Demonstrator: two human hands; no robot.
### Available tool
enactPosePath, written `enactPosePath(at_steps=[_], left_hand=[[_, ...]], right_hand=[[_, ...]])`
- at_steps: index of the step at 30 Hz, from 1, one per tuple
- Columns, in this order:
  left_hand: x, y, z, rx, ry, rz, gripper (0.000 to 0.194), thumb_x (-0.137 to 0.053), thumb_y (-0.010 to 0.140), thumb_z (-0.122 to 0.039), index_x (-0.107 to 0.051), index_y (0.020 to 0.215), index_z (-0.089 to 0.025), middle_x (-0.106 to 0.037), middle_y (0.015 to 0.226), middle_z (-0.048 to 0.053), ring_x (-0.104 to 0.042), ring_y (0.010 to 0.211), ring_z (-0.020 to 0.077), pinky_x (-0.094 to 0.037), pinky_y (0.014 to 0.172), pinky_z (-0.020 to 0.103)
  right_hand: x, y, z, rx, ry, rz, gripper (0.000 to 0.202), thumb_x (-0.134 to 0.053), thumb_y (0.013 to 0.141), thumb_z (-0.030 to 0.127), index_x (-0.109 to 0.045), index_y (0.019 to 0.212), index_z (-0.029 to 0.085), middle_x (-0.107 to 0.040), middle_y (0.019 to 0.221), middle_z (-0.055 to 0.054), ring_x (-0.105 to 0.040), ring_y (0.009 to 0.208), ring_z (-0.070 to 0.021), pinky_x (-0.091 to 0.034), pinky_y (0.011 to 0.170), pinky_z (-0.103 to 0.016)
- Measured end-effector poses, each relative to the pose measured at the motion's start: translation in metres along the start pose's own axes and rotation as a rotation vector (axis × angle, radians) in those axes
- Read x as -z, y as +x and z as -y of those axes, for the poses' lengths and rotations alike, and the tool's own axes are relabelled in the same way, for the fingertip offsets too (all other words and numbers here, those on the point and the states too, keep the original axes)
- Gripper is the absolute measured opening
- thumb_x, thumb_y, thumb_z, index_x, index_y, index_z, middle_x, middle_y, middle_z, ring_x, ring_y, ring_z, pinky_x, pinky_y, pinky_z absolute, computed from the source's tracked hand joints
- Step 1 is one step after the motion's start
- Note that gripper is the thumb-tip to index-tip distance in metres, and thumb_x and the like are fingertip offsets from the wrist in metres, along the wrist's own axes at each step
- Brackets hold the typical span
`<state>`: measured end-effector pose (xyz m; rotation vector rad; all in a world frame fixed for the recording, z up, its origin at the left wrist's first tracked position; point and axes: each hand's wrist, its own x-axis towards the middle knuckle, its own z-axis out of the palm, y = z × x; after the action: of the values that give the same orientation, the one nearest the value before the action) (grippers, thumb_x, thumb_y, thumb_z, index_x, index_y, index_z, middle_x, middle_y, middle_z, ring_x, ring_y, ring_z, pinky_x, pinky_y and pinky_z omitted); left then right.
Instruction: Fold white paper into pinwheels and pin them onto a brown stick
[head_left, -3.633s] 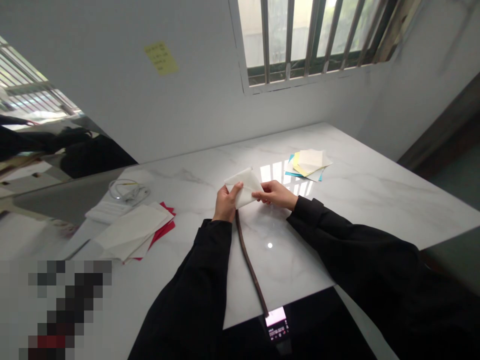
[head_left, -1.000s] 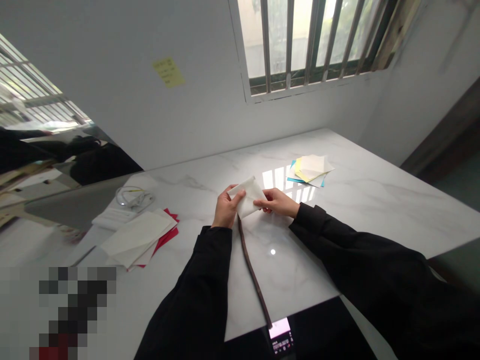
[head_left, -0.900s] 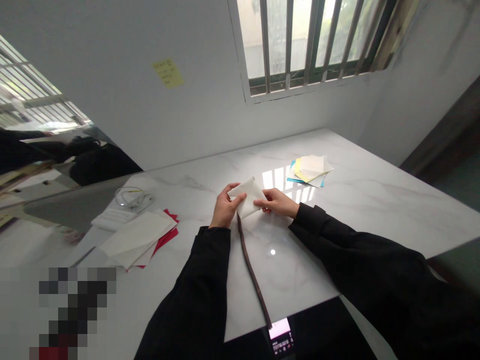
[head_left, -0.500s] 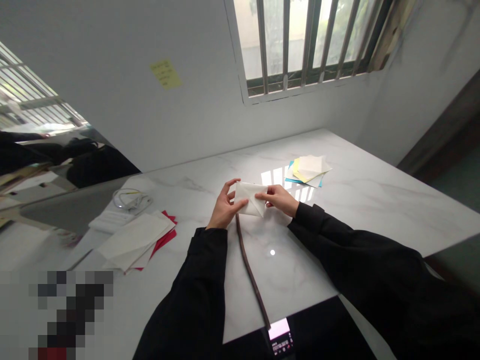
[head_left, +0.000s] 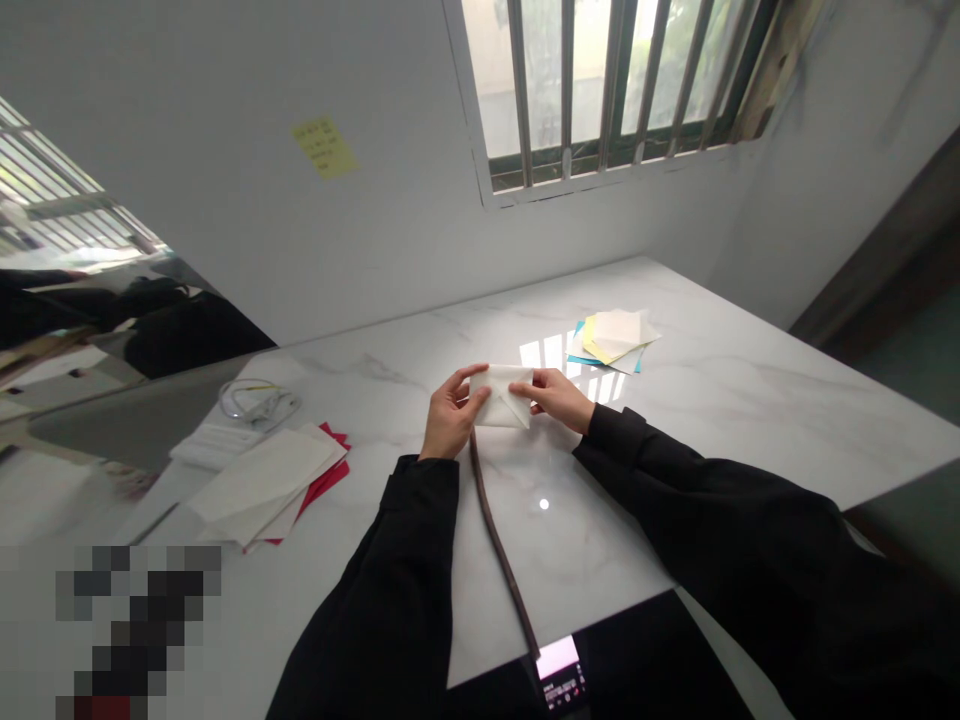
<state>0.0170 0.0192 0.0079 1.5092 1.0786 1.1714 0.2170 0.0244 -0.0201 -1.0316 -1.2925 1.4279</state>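
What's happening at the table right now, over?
Left hand and right hand both gripping folded white paper. Dark stick on the tabletop just below; nothing seen blocking the hands.

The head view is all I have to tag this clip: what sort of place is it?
Perhaps a home or small office workroom: papers on a desk, a note on the wall, a barred window.

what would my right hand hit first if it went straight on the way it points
Your right hand points across the folded white paper it pinches, so likely your left hand, probably the thumb; exact depth is unclear.
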Motion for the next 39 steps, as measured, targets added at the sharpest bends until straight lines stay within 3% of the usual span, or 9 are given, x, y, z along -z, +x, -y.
enactPosePath(at_steps=[3, 5, 7, 12, 15, 18, 27, 39], left_hand=[[0.0, -0.001, 0.0, 0.019, -0.054, 0.009, 0.095, -0.084, 0.077, -0.042, -0.04, 0.159, -0.021, -0.079, 0.096, 0.007, -0.074, 0.075, 0.0204, -0.061, 0.069, 0.03], [0.0, -0.001, -0.001, 0.038, -0.076, 0.013, 0.107, -0.085, 0.076, -0.04, -0.027, 0.165, -0.022, -0.08, 0.093, 0.007, -0.075, 0.073, 0.0209, -0.062, 0.071, 0.032], [0.001, 0.0, 0.0, 0.061, -0.081, 0.015, 0.112, -0.086, 0.075, -0.039, -0.023, 0.166, -0.021, -0.08, 0.092, 0.007, -0.076, 0.073, 0.0213, -0.062, 0.071, 0.032], [0.003, 0.002, 0.006, 0.134, -0.128, 0.028, 0.109, -0.091, 0.07, -0.04, -0.034, 0.161, -0.017, -0.081, 0.092, 0.009, -0.076, 0.075, 0.0225, -0.062, 0.073, 0.034], [0.003, 0.004, 0.011, 0.179, -0.171, 0.055, 0.088, -0.093, 0.066, -0.045, -0.06, 0.14, -0.01, -0.081, 0.096, 0.012, -0.077, 0.083, 0.0259, -0.063, 0.081, 0.037], [0.003, 0.005, 0.013, 0.179, -0.179, 0.071, 0.071, -0.093, 0.064, -0.051, -0.073, 0.118, -0.008, -0.081, 0.098, 0.014, -0.077, 0.088, 0.0285, -0.061, 0.085, 0.04], [0.003, 0.004, 0.015, 0.226, -0.147, 0.046, 0.067, -0.095, 0.058, -0.055, -0.08, 0.103, -0.008, -0.08, 0.093, 0.014, -0.074, 0.077, 0.0253, -0.059, 0.073, 0.035], [0.0, 0.003, 0.016, 0.292, -0.159, 0.05, 0.062, -0.098, 0.052, -0.051, -0.081, 0.093, -0.008, -0.079, 0.083, 0.012, -0.073, 0.074, 0.0236, -0.058, 0.072, 0.034]], right_hand=[[0.0, 0.0, 0.0, -0.001, 0.007, -0.006, 0.029, -0.076, 0.086, 0.04, -0.075, 0.101, 0.015, -0.074, 0.092, -0.006, -0.06, 0.071, -0.0114, -0.047, 0.055, -0.019], [0.0, 0.0, 0.0, 0.001, 0.011, -0.006, 0.03, -0.076, 0.085, 0.041, -0.075, 0.101, 0.015, -0.074, 0.093, -0.006, -0.06, 0.071, -0.0115, -0.046, 0.055, -0.019], [0.0, 0.0, 0.0, 0.007, 0.009, 0.0, 0.032, -0.077, 0.085, 0.043, -0.075, 0.101, 0.015, -0.074, 0.092, -0.006, -0.061, 0.071, -0.0118, -0.046, 0.054, -0.019], [0.001, 0.0, 0.0, 0.027, -0.017, 0.005, 0.037, -0.078, 0.083, 0.047, -0.075, 0.103, 0.015, -0.074, 0.089, -0.004, -0.061, 0.071, -0.0125, -0.045, 0.054, -0.02], [0.0, 0.0, -0.001, 0.028, -0.025, 0.0, 0.036, -0.079, 0.082, 0.046, -0.075, 0.099, 0.015, -0.073, 0.086, -0.004, -0.06, 0.068, -0.0122, -0.044, 0.053, -0.019], [0.0, 0.0, -0.001, 0.03, -0.034, 0.0, 0.037, -0.078, 0.081, 0.047, -0.074, 0.098, 0.014, -0.072, 0.084, -0.004, -0.059, 0.067, -0.0119, -0.044, 0.053, -0.02], [0.001, 0.0, 0.001, 0.056, -0.066, 0.002, 0.039, -0.076, 0.081, 0.049, -0.073, 0.097, 0.014, -0.07, 0.08, -0.002, -0.058, 0.065, -0.012, -0.041, 0.051, -0.021], [0.001, 0.0, 0.001, 0.093, -0.132, 0.003, 0.044, -0.075, 0.079, 0.053, -0.072, 0.096, 0.013, -0.068, 0.076, -0.002, -0.055, 0.061, -0.0124, -0.039, 0.049, -0.022]])
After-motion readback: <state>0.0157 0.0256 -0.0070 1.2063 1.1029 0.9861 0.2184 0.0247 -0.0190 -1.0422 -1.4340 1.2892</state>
